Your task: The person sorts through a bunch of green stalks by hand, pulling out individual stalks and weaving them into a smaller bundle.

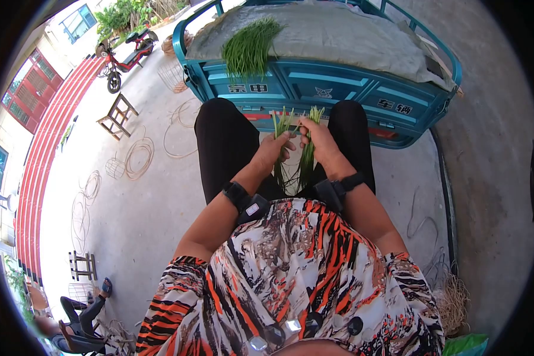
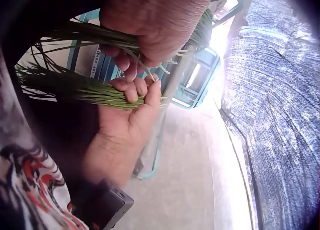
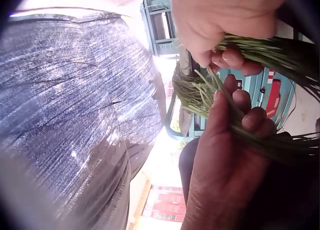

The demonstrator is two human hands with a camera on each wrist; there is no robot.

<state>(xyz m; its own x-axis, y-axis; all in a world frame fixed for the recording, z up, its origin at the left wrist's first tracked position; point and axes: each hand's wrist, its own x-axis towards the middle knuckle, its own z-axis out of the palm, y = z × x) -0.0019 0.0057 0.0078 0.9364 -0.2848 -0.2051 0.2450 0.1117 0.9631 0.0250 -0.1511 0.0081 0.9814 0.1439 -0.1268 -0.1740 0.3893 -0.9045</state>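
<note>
Over the lap, my left hand (image 1: pixel 272 152) holds a thin bunch of garlic chives (image 3: pixel 260 142), its fingers curled round the stems and the thumb along them. Close beside it, my right hand (image 1: pixel 323 142) grips a thicker bunch of garlic chives (image 2: pixel 95 93) in its curled fingers. The right thumb and forefinger meet at the pale end of a stem (image 3: pixel 214 76) that sticks out of the left bunch. Both bunches have their cut ends pointing away from the body and their green tips hanging towards the lap. A loose pile of chives (image 1: pixel 252 47) lies on the covered cart bed.
Ahead of the knees stands a blue cargo tricycle (image 1: pixel 320 83) with a grey sheet (image 1: pixel 350 44) over its bed. On the left are a wooden stool (image 1: pixel 117 115), wire hoops (image 1: pixel 139 159) and a red scooter (image 1: pixel 130 58). Another person (image 1: pixel 83 320) sits at the lower left.
</note>
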